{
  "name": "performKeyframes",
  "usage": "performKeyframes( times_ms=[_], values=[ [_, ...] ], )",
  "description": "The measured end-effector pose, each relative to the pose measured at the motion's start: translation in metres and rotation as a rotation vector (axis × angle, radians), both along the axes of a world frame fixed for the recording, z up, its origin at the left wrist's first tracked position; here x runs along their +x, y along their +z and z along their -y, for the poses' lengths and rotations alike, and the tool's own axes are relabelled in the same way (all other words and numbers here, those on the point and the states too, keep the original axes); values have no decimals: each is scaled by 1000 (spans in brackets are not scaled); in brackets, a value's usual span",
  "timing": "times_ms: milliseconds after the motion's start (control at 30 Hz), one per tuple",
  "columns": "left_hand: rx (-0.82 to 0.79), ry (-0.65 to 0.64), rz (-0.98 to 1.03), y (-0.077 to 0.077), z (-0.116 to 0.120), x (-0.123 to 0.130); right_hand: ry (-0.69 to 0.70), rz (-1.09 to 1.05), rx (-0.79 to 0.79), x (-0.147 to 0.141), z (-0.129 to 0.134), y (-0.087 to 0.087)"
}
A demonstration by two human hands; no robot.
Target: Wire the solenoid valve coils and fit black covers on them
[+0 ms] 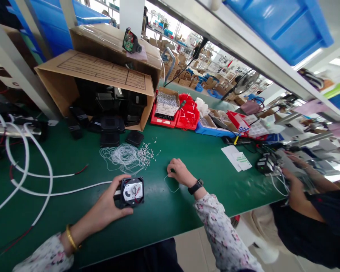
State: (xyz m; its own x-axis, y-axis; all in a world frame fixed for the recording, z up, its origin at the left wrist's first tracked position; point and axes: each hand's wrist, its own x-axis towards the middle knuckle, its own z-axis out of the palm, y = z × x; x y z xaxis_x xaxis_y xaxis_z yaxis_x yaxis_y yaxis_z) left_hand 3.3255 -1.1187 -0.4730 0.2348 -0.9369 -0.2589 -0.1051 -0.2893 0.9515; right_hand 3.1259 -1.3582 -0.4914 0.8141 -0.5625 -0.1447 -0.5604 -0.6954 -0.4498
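My left hand (109, 204) is closed around the edge of a square black housing (133, 192) standing on the green bench. A silvery plate with a red wire shows in the housing's open face. A white cable (87, 187) runs leftward from behind that hand. To the right, fingers of my right hand (180, 173) pinch a thin white cord (172, 192), whose loop hangs onto the bench top. Beyond the housing lie a tangled coil of the same thin cord (121, 154) and a scatter of small metal pins or screws (146, 153).
A cardboard box (93, 71) of black housings stands at the back left. Thick white cables (49, 166) curl at far left. Red bins (164, 121) and a blue bin (215, 131) line the back. A co-worker's hands (293, 185) handle a black device (266, 163) at right.
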Motion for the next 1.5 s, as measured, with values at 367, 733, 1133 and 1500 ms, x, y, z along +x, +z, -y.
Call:
performKeyframes(
  times_ms=[367, 733, 1133, 1500],
  values=[
    [-42, -109, -92, 9, 1, 11, -114, 117, 9, -6, -4, 58],
    [-163, -62, -89, -3, -2, 13, -64, 246, 231, 26, -87, 161],
    [-260, -31, -4, -20, -6, 14, 32, 144, 532, 89, -140, 104],
    [-237, -50, -80, -16, -6, 17, 85, 76, 406, 85, -108, 102]
  ],
)
